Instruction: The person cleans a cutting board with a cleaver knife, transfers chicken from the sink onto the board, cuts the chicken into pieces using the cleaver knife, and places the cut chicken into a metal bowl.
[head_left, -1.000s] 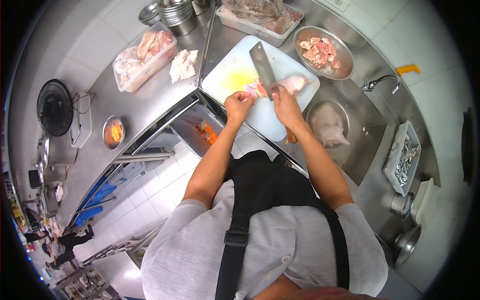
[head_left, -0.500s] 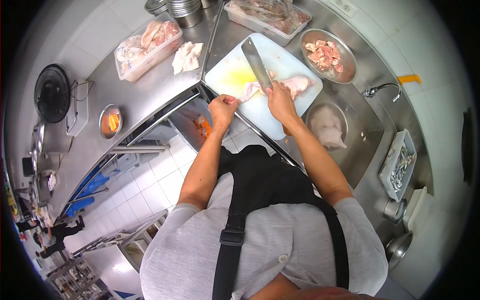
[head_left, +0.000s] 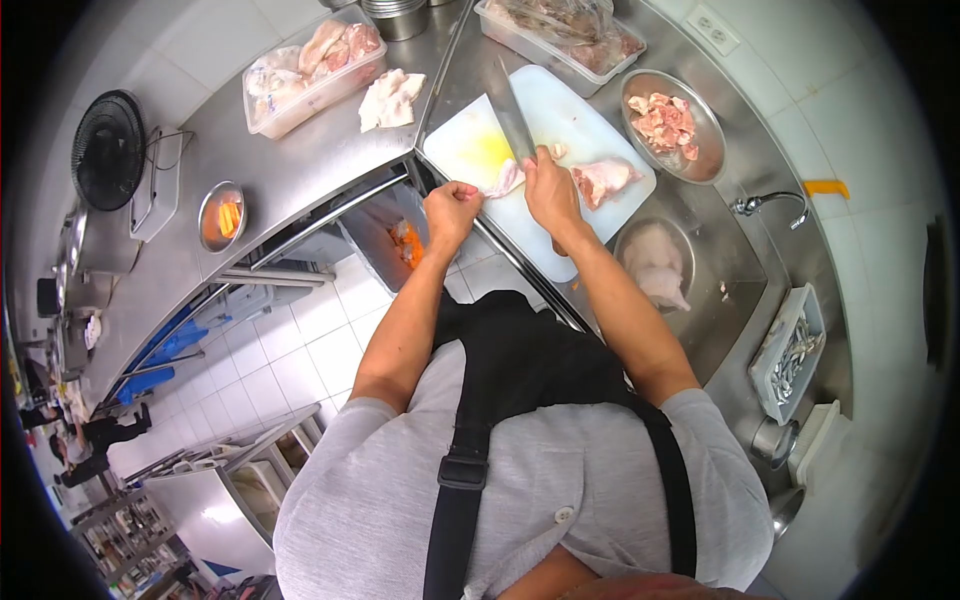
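Note:
My right hand (head_left: 553,196) is wrapped round the handle of a cleaver (head_left: 512,110), its broad blade slanting up and left over a white cutting board (head_left: 575,110). At the board's near left edge, my left hand (head_left: 453,212) pinches the thin end of a pale raw chicken piece (head_left: 506,180). That piece reaches to the right up to the blade. Beyond my right hand lies a larger chicken piece (head_left: 604,182) with pink flesh showing. A small scrap (head_left: 559,150) rests near the blade. My right hand hides part of the board between the two pieces.
Diced meat fills a steel bowl (head_left: 711,150) at the upper right. Whole poultry soaks in a bowl (head_left: 690,258) in the sink, near the faucet (head_left: 770,205). A plastic tub (head_left: 268,118) of raw chicken and some loose skin (head_left: 392,100) sit left. Below is a bin (head_left: 372,250).
The larger chicken piece now lies apart to the right, its pink flesh exposed; before, the chicken looked like one stretch under the blade. The cleaver has tilted slightly, and the whole view has shifted a little.

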